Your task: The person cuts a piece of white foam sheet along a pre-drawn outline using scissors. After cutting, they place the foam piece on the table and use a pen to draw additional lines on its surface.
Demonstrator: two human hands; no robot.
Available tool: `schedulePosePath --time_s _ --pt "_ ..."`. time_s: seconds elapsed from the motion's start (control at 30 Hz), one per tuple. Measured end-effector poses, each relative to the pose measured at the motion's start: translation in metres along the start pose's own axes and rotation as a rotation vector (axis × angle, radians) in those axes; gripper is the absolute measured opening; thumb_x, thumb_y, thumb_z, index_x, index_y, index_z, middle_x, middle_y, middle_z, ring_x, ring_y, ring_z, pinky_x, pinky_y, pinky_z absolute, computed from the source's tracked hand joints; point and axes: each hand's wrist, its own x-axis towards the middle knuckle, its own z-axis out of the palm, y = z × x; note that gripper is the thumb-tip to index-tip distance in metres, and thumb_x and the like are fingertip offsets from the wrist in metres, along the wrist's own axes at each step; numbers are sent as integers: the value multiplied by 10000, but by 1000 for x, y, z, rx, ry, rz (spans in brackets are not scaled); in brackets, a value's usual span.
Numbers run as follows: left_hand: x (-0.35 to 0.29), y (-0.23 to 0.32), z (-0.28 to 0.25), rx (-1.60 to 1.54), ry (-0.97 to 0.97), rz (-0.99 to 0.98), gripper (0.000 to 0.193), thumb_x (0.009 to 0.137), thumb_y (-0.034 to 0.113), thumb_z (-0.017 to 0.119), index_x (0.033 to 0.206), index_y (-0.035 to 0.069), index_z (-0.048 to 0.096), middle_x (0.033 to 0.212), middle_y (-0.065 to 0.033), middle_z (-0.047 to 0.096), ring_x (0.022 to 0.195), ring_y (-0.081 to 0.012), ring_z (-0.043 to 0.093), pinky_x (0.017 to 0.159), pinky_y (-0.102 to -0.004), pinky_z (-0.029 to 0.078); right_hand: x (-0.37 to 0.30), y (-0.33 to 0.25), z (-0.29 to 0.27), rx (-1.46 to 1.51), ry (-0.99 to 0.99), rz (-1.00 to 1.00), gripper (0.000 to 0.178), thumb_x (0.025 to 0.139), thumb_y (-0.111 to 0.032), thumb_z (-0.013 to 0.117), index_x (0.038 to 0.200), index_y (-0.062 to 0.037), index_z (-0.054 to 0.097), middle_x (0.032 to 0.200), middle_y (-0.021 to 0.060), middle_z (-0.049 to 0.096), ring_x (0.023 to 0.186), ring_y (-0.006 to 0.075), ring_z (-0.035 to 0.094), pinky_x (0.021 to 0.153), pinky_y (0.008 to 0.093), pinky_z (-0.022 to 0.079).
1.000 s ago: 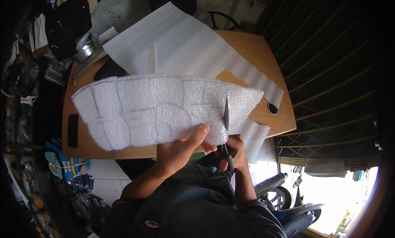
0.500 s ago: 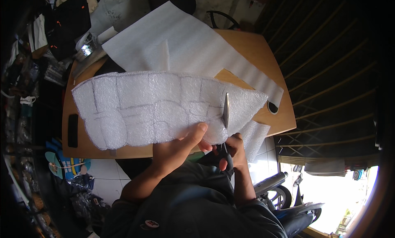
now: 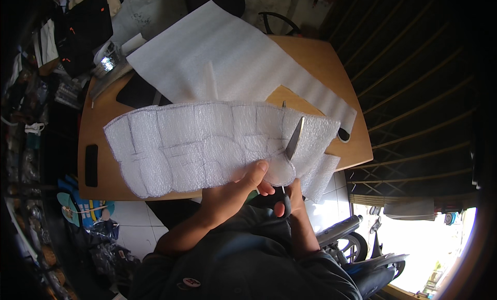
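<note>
A white foam sheet (image 3: 191, 144) with dark drawn outlines is held up over the near side of the table. My left hand (image 3: 233, 191) grips its lower edge, thumb on top and fingers mostly hidden beneath. At the sheet's right end my right hand (image 3: 290, 199) holds scissors (image 3: 296, 139) by their black handle. The scissor blades are spread around the foam: one shows above the sheet, and the tip of the other pokes out past its far edge. Part of the right hand is hidden behind the sheet.
Across the wooden table (image 3: 334, 77) lies a larger white foam sheet (image 3: 207, 46). A black phone-like slab (image 3: 91, 165) rests at the table's left edge. A smaller foam piece (image 3: 323, 173) hangs over the right edge. A motorcycle (image 3: 362, 253) stands at lower right; bags (image 3: 85, 30) are at upper left.
The outlined sheet has shifted right and slightly nearer, tilting a little. My left hand has moved right with it. The scissor blades have spread wider, and the upper blade now leans right.
</note>
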Motion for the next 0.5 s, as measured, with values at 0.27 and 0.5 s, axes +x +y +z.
schedulePosePath --time_s 0.27,0.5 --pt "-10 1 9 4 24 -62 277 942 246 649 970 -29 662 761 -93 686 674 -140 666 652 -255 530 0 7 17 162 -42 16 1041 517 -731 791 1213 17 593 1074 71 649 977 173 603 844 333 478" --pt "-11 4 4 105 10 -112 302 946 296 636 902 0 682 739 -62 680 701 -118 648 686 -263 523 0 7 22 224 58 8 1015 483 -668 857 1154 21 531 840 3 583 757 113 564 690 274 456"
